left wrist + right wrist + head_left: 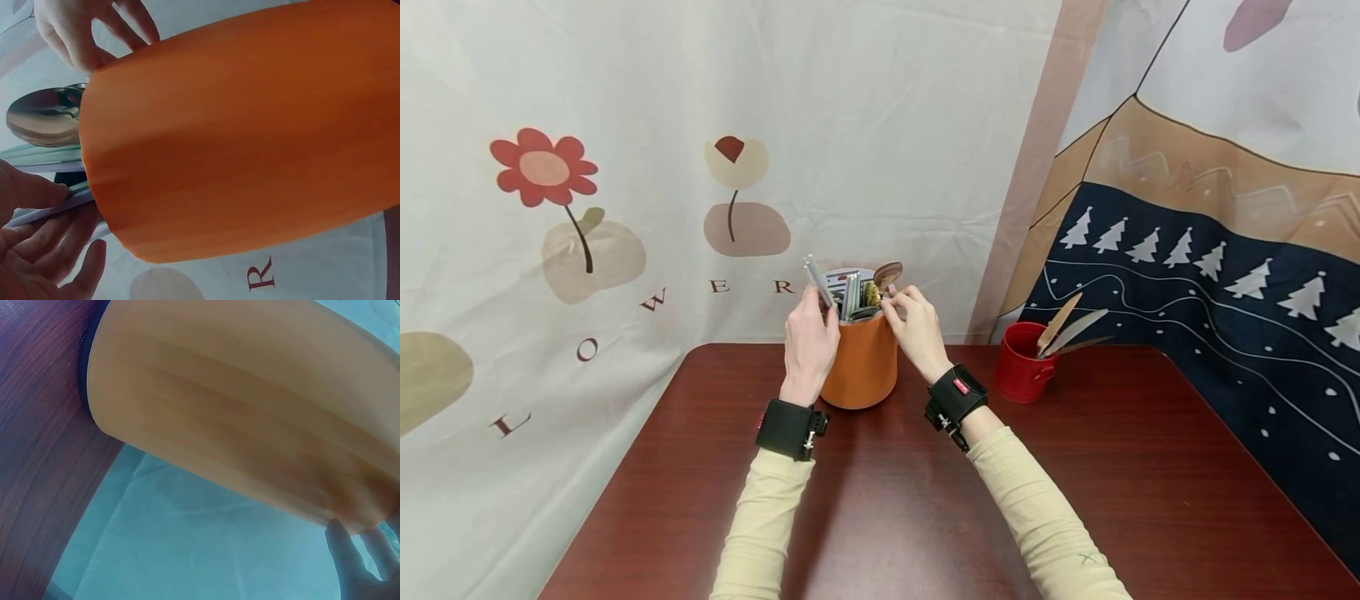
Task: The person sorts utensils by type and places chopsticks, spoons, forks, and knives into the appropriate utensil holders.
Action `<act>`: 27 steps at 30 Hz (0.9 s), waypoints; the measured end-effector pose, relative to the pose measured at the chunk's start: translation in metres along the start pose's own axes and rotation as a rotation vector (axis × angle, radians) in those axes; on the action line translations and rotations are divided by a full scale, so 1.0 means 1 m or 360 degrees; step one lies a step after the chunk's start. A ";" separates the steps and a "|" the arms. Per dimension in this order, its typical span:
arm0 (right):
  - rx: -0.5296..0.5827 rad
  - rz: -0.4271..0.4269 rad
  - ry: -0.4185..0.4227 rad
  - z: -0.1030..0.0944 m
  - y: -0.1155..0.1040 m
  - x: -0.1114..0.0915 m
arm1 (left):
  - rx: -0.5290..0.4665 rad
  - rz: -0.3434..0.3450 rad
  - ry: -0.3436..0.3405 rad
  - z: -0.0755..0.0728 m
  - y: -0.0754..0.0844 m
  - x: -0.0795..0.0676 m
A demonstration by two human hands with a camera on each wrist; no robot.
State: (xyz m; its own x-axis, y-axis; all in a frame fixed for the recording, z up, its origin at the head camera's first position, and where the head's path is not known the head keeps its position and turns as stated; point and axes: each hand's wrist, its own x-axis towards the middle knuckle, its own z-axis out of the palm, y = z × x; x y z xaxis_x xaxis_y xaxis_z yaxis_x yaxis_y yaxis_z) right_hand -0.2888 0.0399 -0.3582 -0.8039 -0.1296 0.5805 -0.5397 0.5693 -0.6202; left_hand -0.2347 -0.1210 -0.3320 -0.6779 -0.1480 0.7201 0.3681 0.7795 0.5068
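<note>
An orange cylindrical container (859, 367) stands upright on the table, with utensils sticking out of its top. At its left rim my left hand (811, 337) pinches thin pale strips (817, 279) between thumb and fingers; their lower ends are hidden inside. More pale green and lilac strips (851, 293) stand beside them. A shiny spoon (44, 115) rises bowl-up on the right side, close to my right hand (917, 327). That hand grips the container's right rim with bent fingers, and its fingertips (340, 540) show at the container's edge in the right wrist view.
To the right a red cup (1021, 362) holds a few upright utensils (1073, 332) with flat blades, leaning right. The dark reddish table (880, 517) reaches back to a printed cloth (910, 167) hanging behind. A dark blue patterned cloth (1195, 333) hangs along the right.
</note>
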 end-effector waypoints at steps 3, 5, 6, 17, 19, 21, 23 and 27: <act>-0.0006 0.0009 0.0000 -0.002 0.000 -0.001 | 0.0063 -0.0064 -0.0010 0.001 -0.001 0.000; -0.0015 0.0007 0.0006 -0.003 0.000 -0.001 | 0.0097 -0.0101 -0.0014 0.001 -0.001 0.001; -0.0020 0.0005 0.0010 -0.003 0.001 -0.001 | 0.0111 -0.0120 -0.0018 0.002 -0.002 0.002; -0.0027 0.0017 0.0014 -0.005 0.003 -0.002 | 0.0063 -0.0169 0.0047 0.015 -0.011 -0.002; -0.0020 0.0016 0.0013 -0.005 0.003 -0.002 | 0.0042 -0.0166 0.0068 0.017 -0.012 -0.003; 0.0003 0.0013 0.0020 -0.004 0.004 -0.002 | 0.0024 -0.0160 0.0069 0.017 -0.013 -0.003; 0.0031 0.0015 0.0017 -0.004 0.005 -0.002 | 0.0004 -0.0179 0.0054 0.018 -0.014 -0.005; 0.0149 0.0033 -0.0023 -0.004 0.007 -0.005 | -0.0039 -0.0241 0.0019 0.016 -0.016 -0.010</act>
State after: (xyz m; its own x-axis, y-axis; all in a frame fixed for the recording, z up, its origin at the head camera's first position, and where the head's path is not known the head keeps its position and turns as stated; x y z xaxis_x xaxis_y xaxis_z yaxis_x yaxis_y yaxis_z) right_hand -0.2877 0.0477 -0.3632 -0.8183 -0.1308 0.5598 -0.5434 0.4934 -0.6791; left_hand -0.2443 -0.1222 -0.3549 -0.7191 -0.2700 0.6403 0.2782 0.7326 0.6213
